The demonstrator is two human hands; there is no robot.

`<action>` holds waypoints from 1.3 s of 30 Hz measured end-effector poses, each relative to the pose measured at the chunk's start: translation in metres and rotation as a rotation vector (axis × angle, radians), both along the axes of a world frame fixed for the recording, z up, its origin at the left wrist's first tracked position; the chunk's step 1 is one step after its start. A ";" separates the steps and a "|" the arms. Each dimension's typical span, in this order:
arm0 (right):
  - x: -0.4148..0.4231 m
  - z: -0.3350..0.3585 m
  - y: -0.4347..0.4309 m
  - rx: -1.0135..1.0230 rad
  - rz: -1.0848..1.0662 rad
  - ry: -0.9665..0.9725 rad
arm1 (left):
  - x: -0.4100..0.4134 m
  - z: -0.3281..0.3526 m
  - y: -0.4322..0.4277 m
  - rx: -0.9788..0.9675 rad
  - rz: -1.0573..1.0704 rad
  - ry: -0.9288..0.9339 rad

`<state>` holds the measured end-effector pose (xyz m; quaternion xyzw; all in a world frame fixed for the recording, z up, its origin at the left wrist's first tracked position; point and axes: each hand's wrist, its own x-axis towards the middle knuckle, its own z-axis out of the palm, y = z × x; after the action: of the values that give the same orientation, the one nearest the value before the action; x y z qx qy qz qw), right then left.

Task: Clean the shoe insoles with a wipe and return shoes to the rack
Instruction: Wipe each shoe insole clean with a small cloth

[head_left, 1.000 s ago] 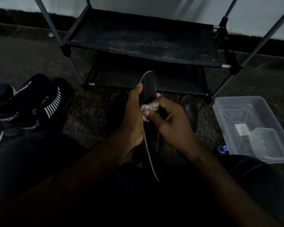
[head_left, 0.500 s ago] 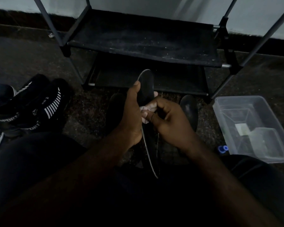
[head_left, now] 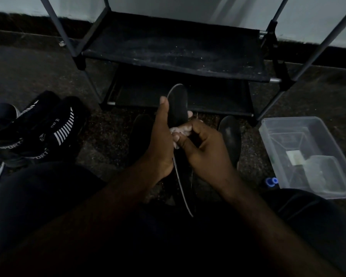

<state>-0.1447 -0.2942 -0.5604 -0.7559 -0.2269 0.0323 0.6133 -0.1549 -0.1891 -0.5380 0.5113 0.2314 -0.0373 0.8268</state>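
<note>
Between the hands, the insole (head_left: pixel 178 104) stands on edge, its long axis running away from the person, toe toward the rack (head_left: pixel 174 54). Left hand (head_left: pixel 160 140) grips its side; right hand (head_left: pixel 204 150) pinches the wipe (head_left: pixel 179 131) against it. Wiping seems underway; next, likely stroking along its length.

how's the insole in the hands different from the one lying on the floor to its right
The held insole is gripped on edge by the left hand, while the right hand presses a wipe to it; the floor insole lies flat, untouched. The held one shows a pale rim; the floor one looks uniformly dark. Both are dark.
</note>
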 end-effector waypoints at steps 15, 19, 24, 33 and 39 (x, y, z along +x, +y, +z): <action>0.002 -0.002 -0.004 -0.163 -0.131 -0.081 | -0.001 -0.003 -0.002 -0.086 -0.006 -0.010; 0.017 -0.004 -0.011 -0.226 -0.328 -0.083 | -0.001 0.000 -0.006 -0.125 -0.020 -0.034; -0.003 -0.002 0.000 -0.117 -0.116 -0.044 | -0.001 0.000 -0.002 -0.113 0.010 0.006; 0.018 0.003 -0.010 -0.122 -0.331 -0.010 | -0.002 0.006 -0.006 -0.157 -0.004 -0.049; 0.002 0.008 -0.003 -0.076 -0.110 -0.105 | -0.002 0.007 -0.002 -0.199 0.009 -0.049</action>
<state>-0.1426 -0.2968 -0.5527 -0.7905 -0.2155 -0.0324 0.5723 -0.1573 -0.1908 -0.5305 0.4262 0.2085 -0.0441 0.8792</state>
